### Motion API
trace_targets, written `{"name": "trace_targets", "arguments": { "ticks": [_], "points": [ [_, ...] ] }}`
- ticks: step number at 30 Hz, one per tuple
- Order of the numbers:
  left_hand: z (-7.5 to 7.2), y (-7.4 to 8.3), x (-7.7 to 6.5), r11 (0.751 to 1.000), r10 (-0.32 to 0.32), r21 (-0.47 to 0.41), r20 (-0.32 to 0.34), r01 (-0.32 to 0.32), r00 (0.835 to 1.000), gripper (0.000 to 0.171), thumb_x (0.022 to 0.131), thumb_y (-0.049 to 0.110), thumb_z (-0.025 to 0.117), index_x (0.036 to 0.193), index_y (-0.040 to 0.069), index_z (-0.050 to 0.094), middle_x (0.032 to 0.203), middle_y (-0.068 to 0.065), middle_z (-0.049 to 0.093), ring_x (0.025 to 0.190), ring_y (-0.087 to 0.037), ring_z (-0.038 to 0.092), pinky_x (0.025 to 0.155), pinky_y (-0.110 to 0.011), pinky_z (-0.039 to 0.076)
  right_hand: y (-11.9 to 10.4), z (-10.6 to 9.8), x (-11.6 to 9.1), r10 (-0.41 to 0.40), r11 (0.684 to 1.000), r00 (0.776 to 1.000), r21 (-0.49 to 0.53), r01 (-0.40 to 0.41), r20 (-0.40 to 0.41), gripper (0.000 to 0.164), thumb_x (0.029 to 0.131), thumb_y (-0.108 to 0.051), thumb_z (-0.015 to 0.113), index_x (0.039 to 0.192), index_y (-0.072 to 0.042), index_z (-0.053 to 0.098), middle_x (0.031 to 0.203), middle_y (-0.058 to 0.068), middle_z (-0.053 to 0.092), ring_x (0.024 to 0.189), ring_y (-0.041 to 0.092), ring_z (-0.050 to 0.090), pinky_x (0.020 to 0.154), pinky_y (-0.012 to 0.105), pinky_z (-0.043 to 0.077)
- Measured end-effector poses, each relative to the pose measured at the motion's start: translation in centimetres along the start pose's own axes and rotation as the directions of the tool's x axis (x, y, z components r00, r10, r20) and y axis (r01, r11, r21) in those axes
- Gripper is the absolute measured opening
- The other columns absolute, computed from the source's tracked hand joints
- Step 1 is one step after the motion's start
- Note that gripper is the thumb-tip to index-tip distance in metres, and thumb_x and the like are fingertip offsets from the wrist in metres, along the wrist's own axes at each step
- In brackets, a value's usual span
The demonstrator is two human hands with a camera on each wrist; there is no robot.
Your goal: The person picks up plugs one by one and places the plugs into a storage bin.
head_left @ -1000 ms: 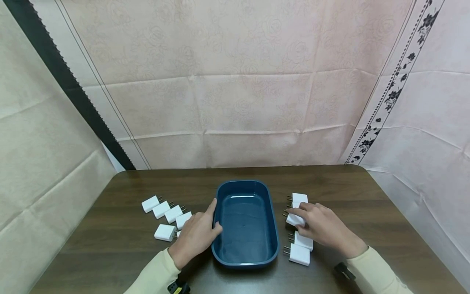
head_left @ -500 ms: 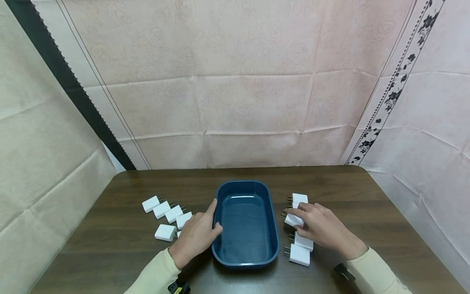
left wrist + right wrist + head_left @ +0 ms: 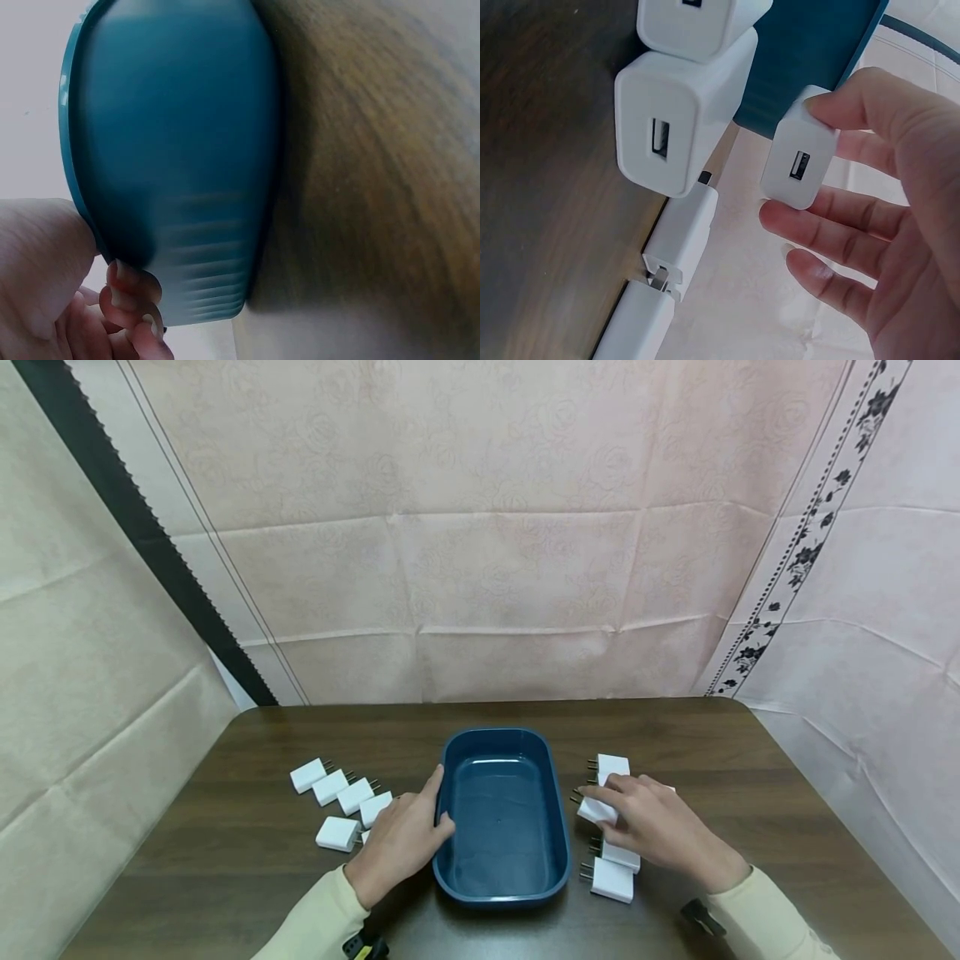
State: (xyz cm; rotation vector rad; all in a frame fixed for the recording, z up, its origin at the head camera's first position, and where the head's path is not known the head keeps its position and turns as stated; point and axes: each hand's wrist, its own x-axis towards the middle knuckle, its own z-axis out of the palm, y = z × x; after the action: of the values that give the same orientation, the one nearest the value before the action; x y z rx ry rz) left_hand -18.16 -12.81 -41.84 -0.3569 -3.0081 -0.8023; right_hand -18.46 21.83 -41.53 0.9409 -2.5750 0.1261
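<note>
My right hand (image 3: 656,827) pinches a white USB charger (image 3: 596,811) between thumb and fingers, its prongs aimed left at the tray. In the right wrist view this held charger (image 3: 799,161) shows its USB port and sits apart from the others. My left hand (image 3: 397,843) grips the left rim of a dark blue rectangular tray (image 3: 501,900), thumb at the inner side. Fingertips (image 3: 127,281) curl against the tray's outer wall in the left wrist view. Nothing lies inside the tray.
More white chargers (image 3: 612,880) stand in a column right of the tray, partly hidden by the right hand. Left of it several chargers (image 3: 337,834) lie grouped, one mostly behind the left hand. The wooden table (image 3: 225,877) meets a cloth backdrop (image 3: 525,568).
My right hand has shifted the pinched charger slightly left, toward the tray. A bit of white now shows behind that hand. The left hand and tray have stayed put.
</note>
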Motion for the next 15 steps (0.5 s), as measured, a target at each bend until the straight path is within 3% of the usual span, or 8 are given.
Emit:
{"name": "trace_targets", "arguments": {
  "ticks": [8,15],
  "points": [
    [-0.05,0.03,0.01,1.000,0.003,0.001,0.001,-0.003,1.000,0.071,0.093,0.015,0.058,0.158,0.003,0.031,0.049,0.006,0.044,0.037,-0.012,0.043,0.040,-0.023,0.034,-0.35,-0.30,0.02,-0.004,1.000,1.000,0.029,0.004,0.001,0.045,0.077,-0.022,0.083,0.121,-0.021,0.073,0.094,-0.003,0.070,0.075,0.006,0.057,0.066,0.028,0.052],
    [-0.03,-0.01,-0.05,1.000,0.006,0.001,0.002,-0.006,1.000,0.071,0.093,0.015,0.057,0.158,0.003,0.031,0.049,0.006,0.043,0.037,-0.012,0.043,0.040,-0.024,0.033,-0.54,-0.20,0.02,-0.046,0.998,0.998,0.027,0.048,-0.048,0.045,0.077,-0.021,0.083,0.121,-0.021,0.073,0.091,-0.005,0.068,0.075,0.005,0.055,0.069,0.029,0.052]
  ]
}}
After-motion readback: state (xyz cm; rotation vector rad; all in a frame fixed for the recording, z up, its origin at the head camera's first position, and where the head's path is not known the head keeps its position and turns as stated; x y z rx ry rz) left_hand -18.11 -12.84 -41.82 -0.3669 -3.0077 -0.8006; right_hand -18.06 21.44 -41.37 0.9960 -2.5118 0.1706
